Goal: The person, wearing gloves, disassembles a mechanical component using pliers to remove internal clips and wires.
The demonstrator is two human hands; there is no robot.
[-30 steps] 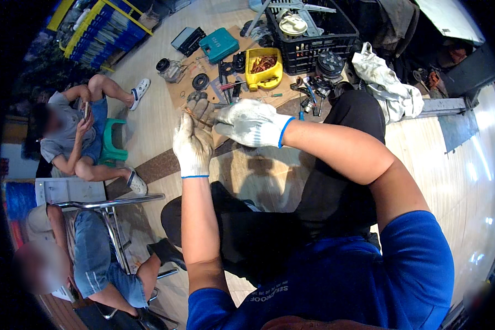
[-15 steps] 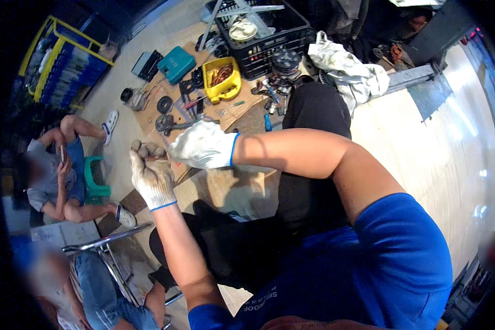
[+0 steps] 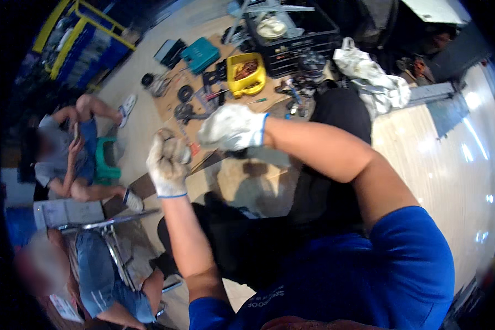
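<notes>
My left hand [image 3: 169, 162], in a white knit glove with a blue cuff edge, is held up over the floor with its fingers curled in. The glove's finger side is greyed. Just right of it, a little farther off, my right hand [image 3: 234, 127] in a matching glove shows its back, fingers bent and drawn together toward the left hand. A small gap separates the two. Whatever either hand may hold is too small or blurred to make out. Beyond them, a dark round-headed metal part [image 3: 186, 113] lies on a cardboard sheet [image 3: 165, 104].
Farther off are a yellow tub [image 3: 247, 91] with copper-coloured pieces, a teal case [image 3: 200, 55], a black crate [image 3: 297, 47], small loose parts and a pale cloth [image 3: 374, 82]. At left, one person sits by a green stool [image 3: 105, 159]; another is nearer, beside a metal-framed chair [image 3: 115, 242].
The whole view has shifted, so the surroundings sit farther right. My hands are slightly farther apart, both still with bent fingers.
</notes>
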